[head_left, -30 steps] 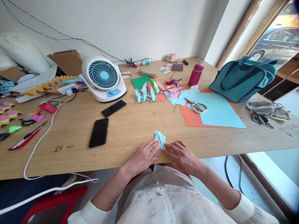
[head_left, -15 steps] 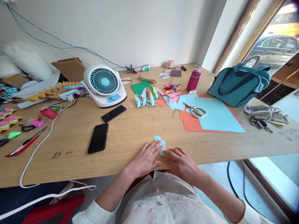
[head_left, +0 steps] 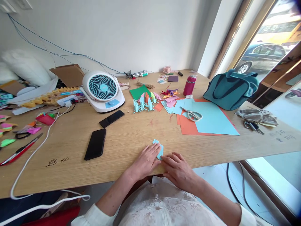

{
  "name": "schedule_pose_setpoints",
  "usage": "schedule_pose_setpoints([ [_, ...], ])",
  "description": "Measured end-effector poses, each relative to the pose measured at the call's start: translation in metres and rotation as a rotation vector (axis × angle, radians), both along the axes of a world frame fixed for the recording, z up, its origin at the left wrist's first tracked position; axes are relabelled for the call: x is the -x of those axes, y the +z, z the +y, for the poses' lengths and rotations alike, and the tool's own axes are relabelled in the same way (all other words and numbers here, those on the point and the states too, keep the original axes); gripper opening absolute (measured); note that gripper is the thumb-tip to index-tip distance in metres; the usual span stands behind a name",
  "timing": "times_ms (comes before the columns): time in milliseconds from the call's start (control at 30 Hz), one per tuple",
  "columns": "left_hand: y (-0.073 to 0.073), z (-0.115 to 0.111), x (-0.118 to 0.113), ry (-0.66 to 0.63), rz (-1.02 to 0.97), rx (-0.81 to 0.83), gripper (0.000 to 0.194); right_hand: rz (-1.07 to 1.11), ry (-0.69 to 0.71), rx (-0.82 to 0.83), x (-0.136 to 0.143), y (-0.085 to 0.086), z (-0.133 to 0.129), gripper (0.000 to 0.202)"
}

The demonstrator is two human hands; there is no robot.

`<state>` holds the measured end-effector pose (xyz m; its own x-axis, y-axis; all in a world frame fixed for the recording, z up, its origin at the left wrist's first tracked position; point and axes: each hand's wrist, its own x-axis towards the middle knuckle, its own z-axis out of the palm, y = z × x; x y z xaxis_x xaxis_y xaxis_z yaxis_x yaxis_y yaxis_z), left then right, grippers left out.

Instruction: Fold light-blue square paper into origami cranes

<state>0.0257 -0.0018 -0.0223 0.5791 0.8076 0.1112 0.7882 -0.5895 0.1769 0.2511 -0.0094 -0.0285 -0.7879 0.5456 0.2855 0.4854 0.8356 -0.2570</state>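
Note:
A small folded light-blue paper (head_left: pixel 161 152) lies on the wooden table near its front edge. My left hand (head_left: pixel 146 159) lies flat over its left part, fingers stretched out and pressing it down. At the paper's lower right corner, the fingertips of my right hand (head_left: pixel 177 168) touch it; its fingers are bent and close together. Several folded light-blue paper figures (head_left: pixel 143 105) stand farther back, beside a green sheet (head_left: pixel 140 92). Scissors (head_left: pixel 193 115) rest on light-blue sheets (head_left: pixel 213 121) to the right, with orange sheets (head_left: pixel 185 127) underneath.
Two black phones (head_left: pixel 95 144) and a white fan (head_left: pixel 103 91) are on the left. A pink bottle (head_left: pixel 189 85), a teal bag (head_left: pixel 231 91) and keys (head_left: pixel 253 126) stand or lie to the right. A white cable (head_left: pixel 35 157) crosses the table's left side.
The view has shifted slightly, so the table's things appear a little farther left and lower. My left hand's fingers lie closer together over the paper. My right hand stays at its corner.

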Motion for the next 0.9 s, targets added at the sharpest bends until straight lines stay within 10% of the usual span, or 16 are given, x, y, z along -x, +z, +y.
schedule_pose_setpoints([
  [233,-0.027,0.002,0.014,-0.049,0.073,-0.231,0.069,0.0,-0.007,-0.024,0.001,-0.008,-0.001,0.052],
  [900,-0.018,-0.019,0.041,-0.102,0.113,-0.345,0.065,0.069,0.01,-0.429,0.028,-0.05,-0.011,0.058],
])
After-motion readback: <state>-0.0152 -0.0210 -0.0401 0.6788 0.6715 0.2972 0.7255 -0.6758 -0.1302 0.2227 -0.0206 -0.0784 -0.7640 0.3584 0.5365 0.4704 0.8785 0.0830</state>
